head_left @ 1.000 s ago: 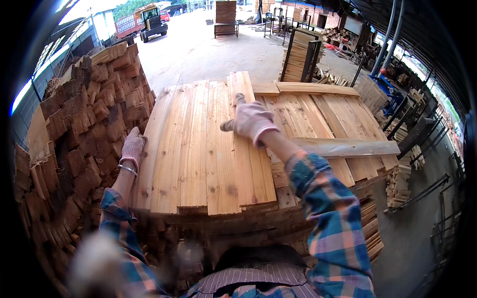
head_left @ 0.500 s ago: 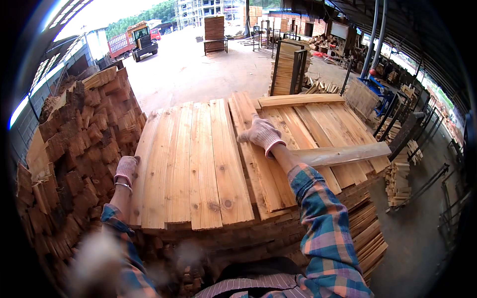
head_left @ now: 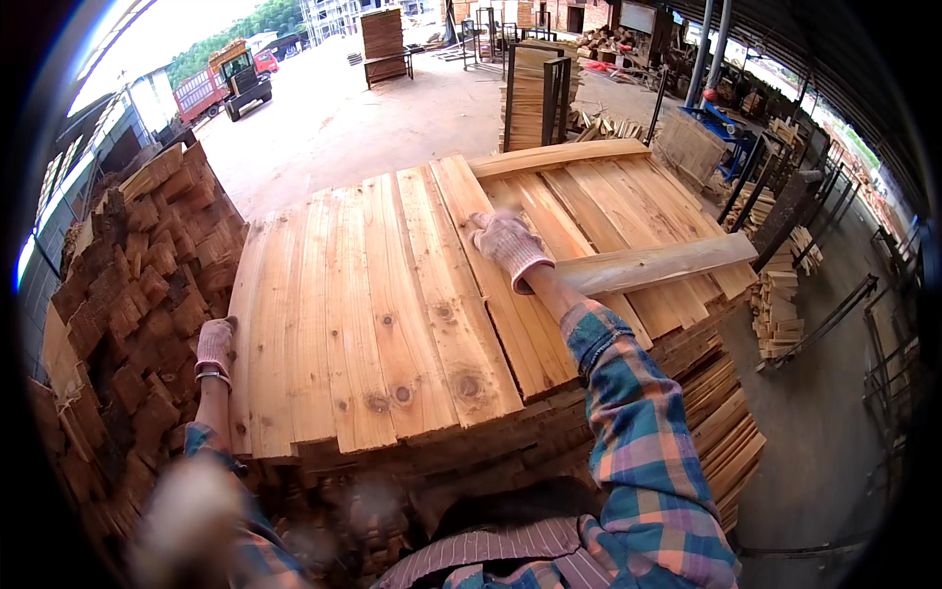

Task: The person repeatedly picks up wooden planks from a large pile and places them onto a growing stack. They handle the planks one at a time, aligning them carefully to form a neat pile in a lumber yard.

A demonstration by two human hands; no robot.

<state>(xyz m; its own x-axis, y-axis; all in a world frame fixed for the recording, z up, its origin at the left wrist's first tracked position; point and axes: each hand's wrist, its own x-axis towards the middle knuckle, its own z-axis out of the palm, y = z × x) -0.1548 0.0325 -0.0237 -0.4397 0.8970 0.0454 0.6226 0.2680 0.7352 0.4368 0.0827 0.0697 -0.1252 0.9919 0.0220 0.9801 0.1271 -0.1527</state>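
A row of pale, knotty wooden planks [head_left: 358, 314] lies side by side on a stack in front of me. My left hand [head_left: 215, 346], in a pinkish knit glove, is closed at the outer edge of the leftmost plank [head_left: 257, 334]; its fingertips are mostly hidden. My right hand [head_left: 512, 247], gloved alike, rests on a plank [head_left: 520, 339] at the row's right side. Its thumb and fingers are apart, with some fingertips blurred. A narrow dark gap shows along the near part of this plank's left edge. Beside my right wrist, a loose board [head_left: 657, 265] lies crosswise over other planks.
Another crosswise board [head_left: 564, 157] lies at the far edge. Rough wood pieces [head_left: 147, 285] are heaped high at left. Metal posts [head_left: 785, 216] and stacked timber [head_left: 777, 314] stand at right. Across the yard are a loader [head_left: 240, 79] and a wood stack [head_left: 383, 39].
The plank under my right hand has shifted left against the row, narrowing the dark gap. My right hand moved with it. My left hand stays at the left edge. The whole view has shifted.
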